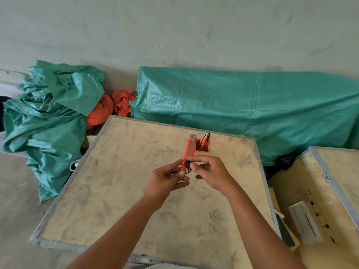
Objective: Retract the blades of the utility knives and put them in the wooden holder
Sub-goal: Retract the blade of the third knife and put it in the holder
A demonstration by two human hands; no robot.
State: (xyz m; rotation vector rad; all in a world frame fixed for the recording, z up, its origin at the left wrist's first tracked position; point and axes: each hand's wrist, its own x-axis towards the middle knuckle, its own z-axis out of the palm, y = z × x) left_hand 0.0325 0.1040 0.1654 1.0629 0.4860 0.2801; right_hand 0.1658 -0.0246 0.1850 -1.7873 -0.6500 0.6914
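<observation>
1. Behind everything, a pale wall [174, 26], scuffed and dotted with small dark marks.
2. Along its foot, a long green tarp [252, 105] draped over something bulky at the right; a second, crumpled green tarp [48, 117] heaped at the left; between the two, a bundle of orange cloth [108, 107].
3. In the middle, a plywood desk [116, 191] with a metal-edged rim, top smudged with grey marks.
4. Just right of it, a second plywood crate [310, 181] with metal edging, a pale printed label on its face.
5. Reaching in from the bottom edge, two bare forearms meeting above the middle of the desk.
6. Left hand [165, 181] curled around the lower end of a red utility knife [188, 150], fingers [180, 174] grasping the handle from the left.
7. Right hand [209, 171] closed in on the same knife from the right, thumb and forefinger pinched at a round black knob [187, 163] on the handle.
8. Knife held above the desk, tip pointing away toward the wall, metal nose at the far end; whether any blade sticks out, cannot tell.
9. Just beyond and right of the knife's tip, standing on the far part of the desk, a small square wooden holder [203, 151].
10. Inside the holder, two more red knives [205, 141], leaning, dark ends up.
</observation>
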